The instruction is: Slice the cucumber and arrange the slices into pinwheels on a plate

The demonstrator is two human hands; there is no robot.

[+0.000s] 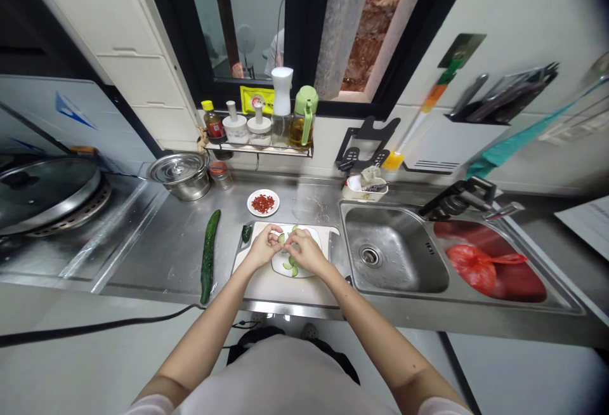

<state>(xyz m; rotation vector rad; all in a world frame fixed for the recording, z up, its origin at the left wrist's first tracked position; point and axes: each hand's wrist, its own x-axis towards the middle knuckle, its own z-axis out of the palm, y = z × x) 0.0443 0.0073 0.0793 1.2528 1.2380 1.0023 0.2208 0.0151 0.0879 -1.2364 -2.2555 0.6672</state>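
Both hands meet over a white plate (278,268), their fingers curled inward: the left hand (264,245) seems to have a cucumber slice (281,238) pinched at its fingertips, while the right hand (307,251) has its thumb and fingers bent close beside it, though whether it grips anything cannot be told. Other slices (294,271) lie on the plate below and between the hands, so some cutting looks done and the pieces seem partway through being arranged; their full layout is hidden. The plate rests on a cutting board (266,292), where a short cucumber piece (246,233) sits unsliced at the far left corner. Left of the board, a long cucumber (210,256) lies whole. Beyond the board stands a small dish (277,203) of chopped red bits (263,203), apparently ready-cut.
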